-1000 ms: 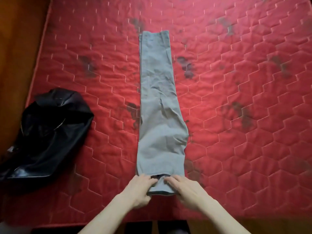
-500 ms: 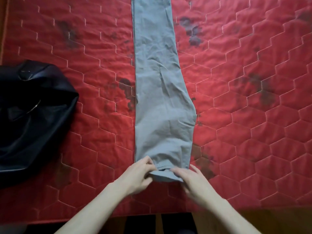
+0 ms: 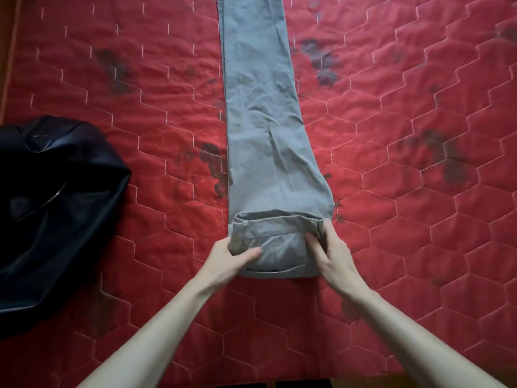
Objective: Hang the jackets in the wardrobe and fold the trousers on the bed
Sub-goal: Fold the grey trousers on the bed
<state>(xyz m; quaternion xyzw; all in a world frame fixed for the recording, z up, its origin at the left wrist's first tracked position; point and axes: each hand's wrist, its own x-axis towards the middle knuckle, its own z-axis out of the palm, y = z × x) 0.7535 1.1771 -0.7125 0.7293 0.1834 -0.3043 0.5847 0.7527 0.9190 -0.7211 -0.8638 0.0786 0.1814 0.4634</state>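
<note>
Grey trousers (image 3: 263, 130) laid lengthwise along the red bed (image 3: 419, 219), near end turned over. Left hand (image 3: 229, 257) gripping the fold's left edge, right hand (image 3: 331, 250) pinching its right edge. Black jacket (image 3: 50, 214) well left of the trousers.

Bed (image 3: 419, 247) with a red quilted cover stitched in hexagons and marked by dark blotches. Grey trousers (image 3: 260, 121) lie lengthwise along its middle, the near end turned over. A black jacket (image 3: 53, 214) lies at the left edge.
</note>
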